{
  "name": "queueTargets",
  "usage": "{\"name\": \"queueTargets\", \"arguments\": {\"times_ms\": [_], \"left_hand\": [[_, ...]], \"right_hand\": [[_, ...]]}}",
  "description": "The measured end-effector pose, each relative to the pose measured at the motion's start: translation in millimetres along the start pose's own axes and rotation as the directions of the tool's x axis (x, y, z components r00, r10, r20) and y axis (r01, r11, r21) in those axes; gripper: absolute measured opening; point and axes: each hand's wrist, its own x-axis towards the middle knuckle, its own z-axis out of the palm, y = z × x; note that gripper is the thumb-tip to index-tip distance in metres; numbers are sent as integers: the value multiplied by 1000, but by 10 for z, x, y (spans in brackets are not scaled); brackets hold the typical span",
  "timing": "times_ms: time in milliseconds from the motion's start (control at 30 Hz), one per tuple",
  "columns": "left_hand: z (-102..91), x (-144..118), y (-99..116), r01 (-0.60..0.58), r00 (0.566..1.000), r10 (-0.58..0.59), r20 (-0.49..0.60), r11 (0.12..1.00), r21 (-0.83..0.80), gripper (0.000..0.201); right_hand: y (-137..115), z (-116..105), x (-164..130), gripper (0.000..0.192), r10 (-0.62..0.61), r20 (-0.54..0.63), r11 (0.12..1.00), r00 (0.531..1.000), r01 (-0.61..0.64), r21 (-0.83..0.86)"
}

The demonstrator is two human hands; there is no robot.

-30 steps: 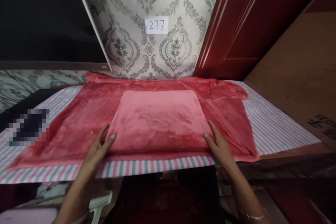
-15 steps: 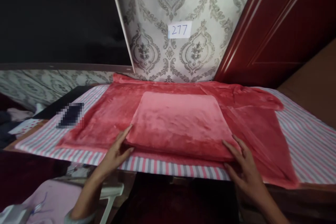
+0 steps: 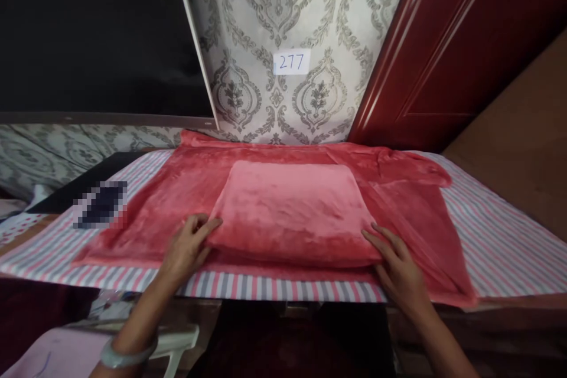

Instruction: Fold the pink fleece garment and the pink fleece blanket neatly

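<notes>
A folded pink plush cloth [image 3: 292, 209] lies on top of a larger, spread-out red plush blanket [image 3: 168, 201] on a striped table surface [image 3: 500, 242]. My left hand [image 3: 188, 245] rests at the folded cloth's near left corner, fingers curled against its edge. My right hand [image 3: 396, 269] lies flat at the near right corner, fingers apart and touching the cloth's edge. Neither hand has lifted the cloth.
A paper label reading 277 [image 3: 291, 62] hangs on the patterned wallpaper behind. A dark red door [image 3: 443, 53] stands at the right, a black panel [image 3: 88, 29] at the left. A blurred dark object [image 3: 101, 205] lies on the striped cover; a white stool [image 3: 177, 339] stands below.
The camera view shifted, first right then slightly back. My left hand curled its fingers onto the folded cloth's left corner; my right hand stayed at the right corner.
</notes>
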Motion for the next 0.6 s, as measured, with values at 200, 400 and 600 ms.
{"name": "queueTargets", "arguments": {"times_ms": [200, 400, 600], "left_hand": [[-472, 596, 106, -41, 987, -3, -162, 962, -269, 27], [-1106, 1375, 292, 172, 916, -338, -216, 818, -549, 48], [-1064, 1999, 28, 388, 826, -553, 112, 414, -823, 61]], "right_hand": [[-6, -362, 547, 41, -17, -240, 998, 971, 30, 54], [-222, -1008, 1411, 27, 151, -419, 967, 895, -45, 252], [-5, -970, 2171, 45, 341, -273, 769, 899, -100, 631]]}}
